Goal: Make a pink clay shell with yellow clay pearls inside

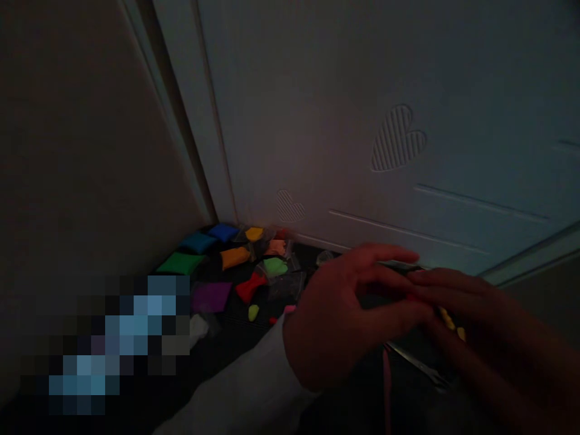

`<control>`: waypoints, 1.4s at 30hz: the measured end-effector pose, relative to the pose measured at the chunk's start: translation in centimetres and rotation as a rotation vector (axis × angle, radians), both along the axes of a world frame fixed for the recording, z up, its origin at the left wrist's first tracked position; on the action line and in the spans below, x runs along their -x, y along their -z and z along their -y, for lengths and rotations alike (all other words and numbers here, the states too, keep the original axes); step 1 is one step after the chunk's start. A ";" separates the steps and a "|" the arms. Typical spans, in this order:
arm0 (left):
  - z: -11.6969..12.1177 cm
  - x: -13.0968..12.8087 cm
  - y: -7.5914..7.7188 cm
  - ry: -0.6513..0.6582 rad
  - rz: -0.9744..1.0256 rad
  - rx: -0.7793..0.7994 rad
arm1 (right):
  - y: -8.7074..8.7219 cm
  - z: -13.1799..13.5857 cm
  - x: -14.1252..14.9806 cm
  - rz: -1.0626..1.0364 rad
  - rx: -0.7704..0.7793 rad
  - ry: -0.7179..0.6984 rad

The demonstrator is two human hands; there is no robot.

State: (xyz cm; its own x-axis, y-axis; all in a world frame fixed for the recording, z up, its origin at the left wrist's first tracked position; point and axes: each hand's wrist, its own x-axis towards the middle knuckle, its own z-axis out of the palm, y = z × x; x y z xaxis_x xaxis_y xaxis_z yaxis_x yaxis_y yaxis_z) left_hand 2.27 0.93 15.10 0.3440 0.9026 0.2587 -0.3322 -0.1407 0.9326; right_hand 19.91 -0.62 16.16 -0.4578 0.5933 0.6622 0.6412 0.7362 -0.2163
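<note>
The scene is very dim. My left hand (344,314), in a white sleeve, meets my right hand (457,302) at lower right. The fingers of both hands close together around something small and dark that I cannot make out, with a hint of red between them. Small yellow bits (448,320) show just under my right fingers. A thin pink strip (386,380) hangs below my hands beside a shiny metal rod-like piece (417,362).
Several small coloured clay packets lie on the dark floor by the wall corner: blue (223,231), green (181,263), orange (234,257), purple (211,296), a red bow-shaped piece (251,287). A white panel with ribbed heart shapes (397,145) stands behind.
</note>
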 end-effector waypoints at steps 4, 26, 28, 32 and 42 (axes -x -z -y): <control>0.0 0.5 -0.6 -0.016 -0.047 -0.067 | -0.7 0.2 0.6 -0.021 -0.025 -0.008; 0.5 0.8 -2.0 0.046 -0.111 0.087 | -1.1 0.6 1.5 -0.082 0.038 -0.071; 0.5 0.8 -2.0 0.065 -0.104 0.122 | -1.1 0.6 1.5 -0.084 0.051 -0.077; 0.4 1.0 -1.9 0.076 -0.106 0.136 | -1.1 0.6 1.6 -0.082 0.060 -0.076; 0.5 1.3 -2.1 0.070 -0.169 0.136 | -0.9 0.5 1.5 -0.106 0.086 -0.103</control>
